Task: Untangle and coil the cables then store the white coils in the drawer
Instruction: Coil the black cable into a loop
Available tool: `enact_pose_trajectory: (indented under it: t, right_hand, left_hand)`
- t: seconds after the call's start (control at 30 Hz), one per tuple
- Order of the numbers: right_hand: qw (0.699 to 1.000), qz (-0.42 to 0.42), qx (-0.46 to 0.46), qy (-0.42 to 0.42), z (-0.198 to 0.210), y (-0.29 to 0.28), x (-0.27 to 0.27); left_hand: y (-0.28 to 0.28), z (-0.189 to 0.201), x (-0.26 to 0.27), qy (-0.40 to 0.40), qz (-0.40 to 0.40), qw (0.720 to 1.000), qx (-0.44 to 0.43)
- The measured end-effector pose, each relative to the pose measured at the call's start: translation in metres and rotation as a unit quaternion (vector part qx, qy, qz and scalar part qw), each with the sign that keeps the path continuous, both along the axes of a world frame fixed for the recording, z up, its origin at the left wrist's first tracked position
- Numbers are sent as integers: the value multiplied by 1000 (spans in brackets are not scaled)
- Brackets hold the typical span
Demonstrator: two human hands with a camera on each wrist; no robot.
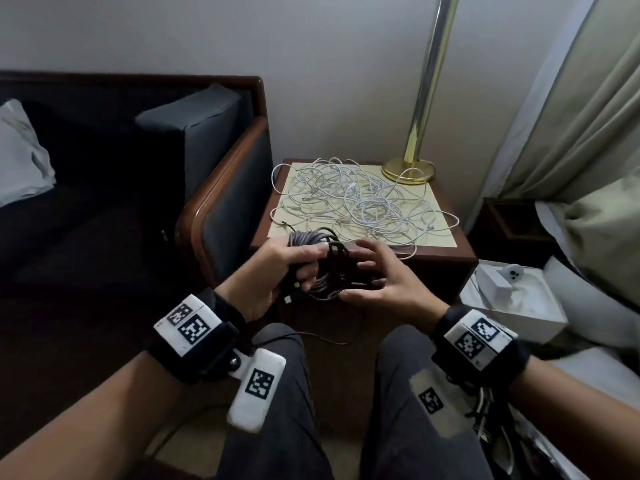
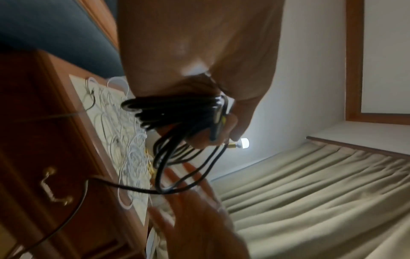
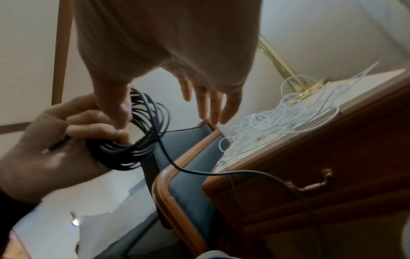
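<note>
Coiling of the black cable (image 1: 320, 268) is judged to be the step in hand: the bundle of loops is gripped by the left hand (image 1: 273, 271), whose fingers (image 3: 93, 126) are curled round one side of it, just in front of the bench (image 1: 446, 252). The right hand (image 1: 377, 278) is held beside the coil with its fingers (image 3: 213, 103) spread and straight, clamped on nothing; only the thumb is seen touching the loops in the right wrist view.

One risk is seen in the loose tail — a single black strand is trailed from the coil down across the front of the drawer (image 3: 332, 189) and near its brass handle (image 3: 310, 184). If that tail were pulled sharply it could be caught on the handle, and the loops could be dragged out of the left hand.

The coil is held on one side only, so the free loops could be sprung open or slid off if the grip were loosened before the end is secured.

The white cables (image 1: 353, 199) are left in a heap on the bench top, uncoiled, with one strand lying round the base of the lamp (image 1: 408, 169). Whether the black tail is caught up with them cannot be told; if so, the heap could be pulled off the edge.
</note>
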State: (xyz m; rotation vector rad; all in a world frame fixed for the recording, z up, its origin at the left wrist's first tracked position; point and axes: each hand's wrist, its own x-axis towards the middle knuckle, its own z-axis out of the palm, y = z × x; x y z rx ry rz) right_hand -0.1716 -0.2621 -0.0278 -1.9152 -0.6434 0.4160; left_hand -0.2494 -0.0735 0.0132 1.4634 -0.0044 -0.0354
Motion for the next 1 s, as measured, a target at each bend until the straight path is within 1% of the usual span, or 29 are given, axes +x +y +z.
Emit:
enact_pose_trajectory:
  t: [0.07,0.1,0.2,0.27,0.33,0.43,0.5,0.57,0.63,0.8,0.9,1.0]
  right_hand:
    - [993,41,83,70,0,2,-7]
    - [987,49,116,105,-1,1,-9]
    - [966,26,166,194,-9,-4,-12]
    - [953,1,186,240,-18,-11,-12]
    - [936,-8,213,281,-28,-16,-13]
    - [900,-4,266,346,-40,-17,-18]
    - [894,-6,272,357,-50,-16,-20]
    - [902,-16,259,345,-55,-15,-21]
    - [908,-20,248,338,-60,-15,-23]
    - [916,-47,225,330,-64,-17,-23]
    - [932,-42,204,295,-64,-14,-21]
    - [932,-43,206,295,-66,-9,-21]
  left_hand:
    - [-13,-10,1,14,-61,998,-23]
    - [-18,-14,1,27,-81,995,-47]
    - [-27,-31,2,58,-105,985,-121]
    - [-30,-43,3,66,-117,980,-145]
    - [-36,-55,3,64,-132,982,-118]
    - [-47,-69,2,63,-121,988,-69]
    - [-49,-77,3,71,-116,988,-70]
    - [-49,-82,3,75,-121,987,-71]
    - [-51,-87,2,81,-124,987,-55]
    - [-53,-99,10,110,-93,989,-27]
    - [-52,-101,13,128,-96,986,-46]
    - [-52,-100,11,141,-115,979,-86]
